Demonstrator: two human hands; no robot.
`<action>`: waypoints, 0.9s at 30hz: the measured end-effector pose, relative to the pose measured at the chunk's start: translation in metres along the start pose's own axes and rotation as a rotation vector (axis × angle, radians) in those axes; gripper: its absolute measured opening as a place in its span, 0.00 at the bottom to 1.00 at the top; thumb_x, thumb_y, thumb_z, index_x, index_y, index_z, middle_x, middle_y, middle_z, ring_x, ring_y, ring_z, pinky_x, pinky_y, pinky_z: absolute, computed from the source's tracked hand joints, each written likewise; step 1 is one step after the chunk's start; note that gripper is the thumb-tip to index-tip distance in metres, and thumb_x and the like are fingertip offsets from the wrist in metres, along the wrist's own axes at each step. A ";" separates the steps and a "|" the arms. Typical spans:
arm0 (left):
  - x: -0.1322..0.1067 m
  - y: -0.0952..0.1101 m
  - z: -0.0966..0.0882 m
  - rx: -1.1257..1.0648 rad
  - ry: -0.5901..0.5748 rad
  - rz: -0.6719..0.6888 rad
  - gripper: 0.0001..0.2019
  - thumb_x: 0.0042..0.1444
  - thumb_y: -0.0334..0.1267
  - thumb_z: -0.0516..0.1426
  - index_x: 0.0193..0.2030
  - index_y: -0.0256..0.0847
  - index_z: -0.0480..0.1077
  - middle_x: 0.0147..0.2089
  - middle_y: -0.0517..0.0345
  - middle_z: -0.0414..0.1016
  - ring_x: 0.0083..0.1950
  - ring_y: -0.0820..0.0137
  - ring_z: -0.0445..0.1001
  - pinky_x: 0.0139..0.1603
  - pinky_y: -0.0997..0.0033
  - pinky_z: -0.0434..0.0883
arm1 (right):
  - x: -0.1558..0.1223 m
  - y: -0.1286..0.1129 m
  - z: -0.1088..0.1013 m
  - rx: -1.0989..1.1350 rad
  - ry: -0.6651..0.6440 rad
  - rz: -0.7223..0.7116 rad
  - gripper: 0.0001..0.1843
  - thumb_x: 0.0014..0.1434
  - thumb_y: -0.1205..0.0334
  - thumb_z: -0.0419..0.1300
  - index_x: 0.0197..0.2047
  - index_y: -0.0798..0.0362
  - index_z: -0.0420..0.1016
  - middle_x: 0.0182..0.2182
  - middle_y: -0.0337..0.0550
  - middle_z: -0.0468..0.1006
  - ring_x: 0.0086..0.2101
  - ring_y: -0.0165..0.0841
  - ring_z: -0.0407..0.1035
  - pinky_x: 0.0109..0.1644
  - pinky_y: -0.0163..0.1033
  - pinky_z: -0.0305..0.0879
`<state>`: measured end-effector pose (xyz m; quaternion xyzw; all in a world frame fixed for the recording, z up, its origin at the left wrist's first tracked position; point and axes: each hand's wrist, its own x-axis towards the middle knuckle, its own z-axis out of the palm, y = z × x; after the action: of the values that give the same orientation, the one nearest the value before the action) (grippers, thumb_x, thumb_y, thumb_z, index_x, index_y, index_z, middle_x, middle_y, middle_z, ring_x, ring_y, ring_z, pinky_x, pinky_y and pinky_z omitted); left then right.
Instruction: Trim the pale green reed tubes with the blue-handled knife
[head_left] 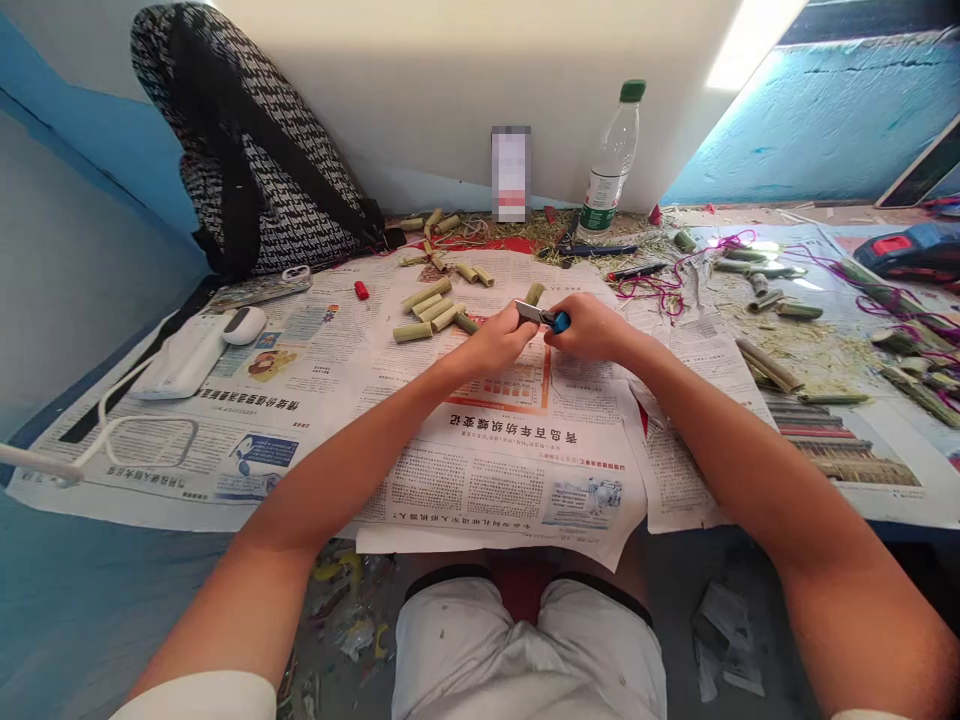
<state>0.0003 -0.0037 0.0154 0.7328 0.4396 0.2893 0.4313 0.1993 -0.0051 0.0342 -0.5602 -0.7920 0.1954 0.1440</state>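
Observation:
My left hand (499, 338) is closed, its fingers around a short green stem piece (535, 293) that sticks up past them; the grip itself is mostly hidden. Closed around the blue handle of a small knife (529, 313) is my right hand (589, 328). The knife's silver blade points left, across the stem piece and up to my left fingertips. Left of my hands lies a group of cut stem pieces (426, 302), pale green and hollow-looking. A darker green piece (466, 323) lies right beside my left hand.
Newspaper (517, 455) covers the table. A backpack (255, 150), a phone (511, 175) and a plastic bottle (609, 165) stand at the back. At left are a white power bank (180, 360) and cable. Purple string (667, 295), shavings and more stems (769, 365) lie at right.

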 end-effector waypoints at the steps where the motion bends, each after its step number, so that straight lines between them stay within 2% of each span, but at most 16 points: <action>1: 0.000 0.000 0.000 0.045 -0.009 0.019 0.06 0.68 0.38 0.56 0.39 0.43 0.64 0.37 0.58 0.71 0.40 0.67 0.68 0.42 0.65 0.64 | 0.000 0.000 0.000 0.004 -0.005 -0.006 0.17 0.54 0.67 0.64 0.22 0.49 0.59 0.22 0.35 0.61 0.28 0.30 0.47 0.34 0.43 0.47; 6: -0.003 -0.001 0.001 0.187 -0.013 0.032 0.11 0.68 0.45 0.59 0.38 0.44 0.62 0.36 0.58 0.73 0.38 0.66 0.70 0.41 0.64 0.63 | -0.001 -0.002 -0.002 -0.028 -0.008 0.011 0.17 0.57 0.63 0.64 0.22 0.49 0.62 0.22 0.38 0.64 0.28 0.31 0.50 0.35 0.43 0.48; 10: -0.002 -0.001 0.000 0.109 0.028 0.021 0.07 0.68 0.42 0.57 0.42 0.43 0.64 0.38 0.56 0.74 0.43 0.64 0.71 0.44 0.64 0.65 | 0.003 0.000 -0.003 -0.080 0.040 0.069 0.17 0.58 0.60 0.65 0.22 0.49 0.63 0.21 0.40 0.66 0.26 0.31 0.52 0.33 0.43 0.47; 14: 0.004 -0.004 0.000 -0.036 0.025 -0.023 0.07 0.69 0.40 0.57 0.40 0.43 0.64 0.35 0.55 0.70 0.44 0.63 0.71 0.44 0.63 0.65 | 0.007 0.000 -0.001 -0.097 0.073 0.143 0.17 0.58 0.57 0.66 0.23 0.49 0.66 0.22 0.42 0.68 0.26 0.32 0.55 0.33 0.43 0.47; 17: 0.006 -0.008 0.001 -0.090 0.032 -0.029 0.08 0.68 0.40 0.60 0.39 0.43 0.64 0.34 0.56 0.70 0.43 0.63 0.71 0.44 0.63 0.66 | 0.006 -0.002 0.000 -0.101 0.059 0.156 0.16 0.58 0.59 0.66 0.23 0.49 0.65 0.22 0.42 0.68 0.27 0.32 0.56 0.33 0.43 0.48; 21: 0.004 -0.007 0.001 -0.044 0.028 -0.028 0.09 0.66 0.39 0.61 0.39 0.43 0.64 0.34 0.58 0.70 0.42 0.64 0.71 0.44 0.64 0.65 | 0.003 -0.003 0.000 -0.084 0.028 0.121 0.16 0.57 0.63 0.65 0.22 0.50 0.64 0.21 0.41 0.66 0.27 0.31 0.55 0.33 0.43 0.48; 25: 0.001 -0.001 0.000 0.027 0.020 -0.022 0.08 0.65 0.37 0.60 0.39 0.43 0.64 0.34 0.60 0.68 0.39 0.67 0.68 0.43 0.64 0.63 | 0.005 0.004 0.000 -0.071 0.028 0.094 0.16 0.56 0.61 0.66 0.22 0.49 0.64 0.21 0.40 0.66 0.27 0.31 0.56 0.34 0.43 0.48; 27: 0.000 0.000 -0.001 0.001 -0.006 -0.039 0.08 0.64 0.35 0.59 0.37 0.43 0.62 0.33 0.60 0.66 0.36 0.69 0.64 0.40 0.64 0.61 | 0.009 0.010 -0.003 -0.057 0.075 0.144 0.15 0.55 0.61 0.66 0.22 0.49 0.64 0.21 0.40 0.65 0.27 0.32 0.56 0.33 0.43 0.49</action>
<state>0.0000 -0.0032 0.0159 0.7250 0.4529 0.2785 0.4379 0.2062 0.0065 0.0317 -0.6265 -0.7489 0.1618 0.1431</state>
